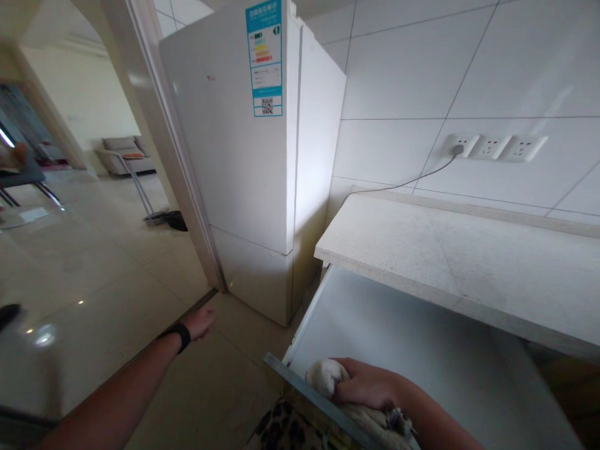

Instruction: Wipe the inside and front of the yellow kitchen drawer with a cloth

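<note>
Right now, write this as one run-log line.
right hand: holds cloth at drawer front; left hand: above floor, no object visible; drawer: open; fridge: closed

The right fingers (347, 389) wrap a cloth (324, 377) inside the drawer (389, 326), at its front panel (299, 386); beyond them lies the counter (402, 235), with sockets (490, 147) on the wall (391, 149) behind. The refrigerator (234, 150) stands ahead and right of the left fingers (208, 319), the sofa (128, 156) farther off to their left.

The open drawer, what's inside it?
Inside the drawer, its pale bottom shows, and the right hand holds a crumpled cloth by the front panel. The countertop hides the back; hand and cloth cover the spot beneath them.
</note>
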{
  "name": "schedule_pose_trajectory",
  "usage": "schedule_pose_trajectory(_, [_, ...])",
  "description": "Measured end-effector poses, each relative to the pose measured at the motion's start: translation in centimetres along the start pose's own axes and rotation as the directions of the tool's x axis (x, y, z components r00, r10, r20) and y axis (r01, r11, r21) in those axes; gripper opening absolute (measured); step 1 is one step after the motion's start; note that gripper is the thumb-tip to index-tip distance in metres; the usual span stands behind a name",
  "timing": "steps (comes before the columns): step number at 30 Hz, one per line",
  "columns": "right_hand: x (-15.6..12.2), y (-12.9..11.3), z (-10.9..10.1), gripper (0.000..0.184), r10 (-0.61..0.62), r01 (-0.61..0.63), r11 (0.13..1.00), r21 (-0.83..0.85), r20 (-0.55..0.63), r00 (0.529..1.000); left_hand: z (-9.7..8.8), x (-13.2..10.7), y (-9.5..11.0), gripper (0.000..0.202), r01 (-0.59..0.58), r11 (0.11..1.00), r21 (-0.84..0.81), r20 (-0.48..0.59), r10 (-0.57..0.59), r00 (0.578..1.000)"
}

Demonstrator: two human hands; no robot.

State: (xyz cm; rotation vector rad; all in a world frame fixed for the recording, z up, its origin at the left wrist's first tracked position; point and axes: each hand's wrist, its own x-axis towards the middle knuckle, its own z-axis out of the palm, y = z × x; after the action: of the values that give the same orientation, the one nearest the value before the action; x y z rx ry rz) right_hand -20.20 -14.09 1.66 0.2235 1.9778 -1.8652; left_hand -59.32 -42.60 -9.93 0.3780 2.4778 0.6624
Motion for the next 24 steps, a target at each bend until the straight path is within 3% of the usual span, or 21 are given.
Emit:
schedule_pose_trajectory(6, [-0.4, -0.8, -0.2, 0.031, -0.089, 0.092, 0.994, 0.053, -0.052, 0.995, -11.2, 1.9, 2.3, 0.061, 0.044, 0.998, 0.047, -0.209, -0.033, 0.977])
schedule_pose_trajectory(11, [-0.2, 0.0, 0.1, 0.031, 0.031, -0.031, 1.0, 0.002, -0.025, 0.999, -17.3, 2.1, 4.2, 0.064, 0.085, 0.992, 0.089, -0.318, -0.052, 0.947])
schedule_pose_trajectory(17, [-1.4, -2.1, 0.1, 0.031, -0.058, 0.059, 0.998, 0.013, -0.048, 0.997, -21.5, 1.0, 5.5, 0.07, 0.16, 0.979, 0.123, -0.381, -0.103, 0.919])
schedule_pose_trajectory(24, [-1.4, -2.2, -0.3, 0.035, -0.011, 0.01, 1.0, -0.013, -0.07, 0.998, -23.2, 0.5, 6.7, 0.068, 0.192, 0.971, 0.143, -0.375, -0.126, 0.918])
